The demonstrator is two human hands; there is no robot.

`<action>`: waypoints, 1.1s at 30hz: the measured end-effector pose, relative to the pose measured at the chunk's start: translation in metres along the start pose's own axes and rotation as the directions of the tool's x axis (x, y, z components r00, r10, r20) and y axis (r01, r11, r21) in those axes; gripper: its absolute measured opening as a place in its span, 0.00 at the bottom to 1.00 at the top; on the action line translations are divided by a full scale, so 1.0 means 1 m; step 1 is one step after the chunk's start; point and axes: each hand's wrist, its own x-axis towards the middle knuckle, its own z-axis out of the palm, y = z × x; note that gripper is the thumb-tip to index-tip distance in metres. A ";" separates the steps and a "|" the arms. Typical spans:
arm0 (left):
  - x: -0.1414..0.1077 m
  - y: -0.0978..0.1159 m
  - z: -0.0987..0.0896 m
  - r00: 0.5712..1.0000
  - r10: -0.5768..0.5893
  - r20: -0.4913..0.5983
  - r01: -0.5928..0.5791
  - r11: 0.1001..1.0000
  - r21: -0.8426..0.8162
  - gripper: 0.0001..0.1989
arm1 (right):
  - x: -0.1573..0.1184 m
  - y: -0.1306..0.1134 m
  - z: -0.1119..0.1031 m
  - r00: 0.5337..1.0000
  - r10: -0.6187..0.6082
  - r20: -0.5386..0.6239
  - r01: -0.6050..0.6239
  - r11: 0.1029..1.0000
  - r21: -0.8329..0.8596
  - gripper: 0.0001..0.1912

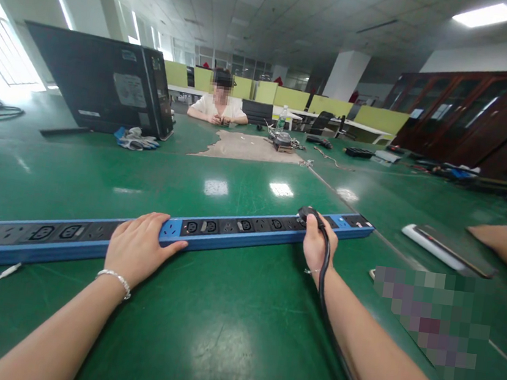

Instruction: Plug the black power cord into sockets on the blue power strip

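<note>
Resting over the long blue-and-black power strip (225, 228), the left hand (138, 247) is loosely spread; the black cabled plug (307, 214) is gripped by the right hand (317, 244).

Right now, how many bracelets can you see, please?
2: a bracelet at the wrist of your left hand, a thinner bracelet at that of your right hand; more may be hidden.

So your forearms are bare as far up as I can see, and you've got jewelry on both wrists. Your left hand (138, 242) has a chunky, pale silvery bracelet (115, 280) of bead-like links, kinda shiny. Your right hand (319, 245) gets a much thinner silvery bracelet (312, 272), too small to make out the link shapes tbh.
</note>
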 end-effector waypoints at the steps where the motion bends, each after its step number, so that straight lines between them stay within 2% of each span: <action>1: 0.000 0.000 0.000 1.000 -0.003 -0.005 0.003 1.000 -0.006 0.32 | -0.001 -0.001 0.001 1.000 0.004 0.011 -0.004 1.000 0.022 0.24; 4: 0.000 0.000 0.001 1.000 -0.008 -0.017 0.008 1.000 -0.012 0.32 | -0.011 -0.009 0.005 0.989 -0.047 0.142 0.039 0.997 0.060 0.21; 8: 0.000 0.000 0.002 1.000 0.004 -0.030 -0.004 1.000 -0.011 0.31 | -0.031 -0.037 0.022 0.959 -0.116 0.258 0.089 0.989 0.116 0.21; 11: -0.001 0.000 0.002 0.999 0.004 -0.037 -0.005 1.000 -0.017 0.31 | -0.046 -0.065 0.040 0.906 -0.203 0.372 0.135 0.970 0.200 0.19; 14: -0.001 0.001 0.002 0.999 0.002 -0.050 -0.003 1.000 -0.024 0.31 | -0.055 -0.089 0.058 0.889 -0.137 0.437 0.097 0.989 0.113 0.18; 18: -0.001 0.001 0.003 0.998 0.007 -0.063 -0.009 0.999 -0.036 0.31 | -0.058 -0.102 0.070 0.903 -0.014 0.430 0.048 0.996 -0.069 0.17; 21: -0.001 0.000 0.004 0.998 0.006 -0.066 -0.009 0.999 -0.054 0.31 | -0.056 -0.103 0.071 0.910 0.012 0.415 0.020 0.997 -0.073 0.16; 28: -0.002 0.000 0.005 0.997 -0.002 -0.073 -0.003 0.997 -0.074 0.30 | -0.054 -0.102 0.069 0.909 -0.029 0.415 0.060 0.996 -0.062 0.17; 33: -0.002 0.001 0.004 0.998 -0.015 -0.057 0.009 0.996 -0.091 0.30 | -0.053 -0.108 0.072 0.892 -0.110 0.438 0.189 0.972 -0.141 0.17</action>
